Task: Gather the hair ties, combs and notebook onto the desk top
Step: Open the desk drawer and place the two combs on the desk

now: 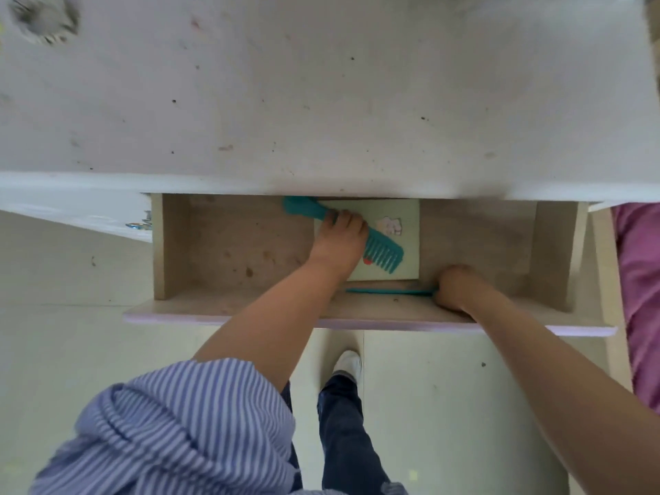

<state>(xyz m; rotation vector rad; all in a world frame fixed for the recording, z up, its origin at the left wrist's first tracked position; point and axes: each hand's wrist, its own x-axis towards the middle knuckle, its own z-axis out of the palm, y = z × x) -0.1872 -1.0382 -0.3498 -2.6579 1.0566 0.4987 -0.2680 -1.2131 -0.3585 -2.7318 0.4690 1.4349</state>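
Note:
A pulled-out wooden drawer (232,244) sits under the white desk top (321,101). In it lies a pale green notebook (403,223) with a small picture on its cover. My left hand (339,241) is shut on a teal wide-tooth comb (384,253), gripping its middle over the notebook; the handle points up-left. A small red thing (368,261) peeks out beneath the comb. My right hand (457,287) is shut on the end of a thin teal comb (389,291) lying along the drawer's front wall. No hair ties are visible.
A round grey object (43,16) rests at the desk top's far left corner. A pink cloth (639,298) hangs to the right of the drawer. A white cabinet door (71,205) stands open at left. My foot (348,364) is on the pale floor below.

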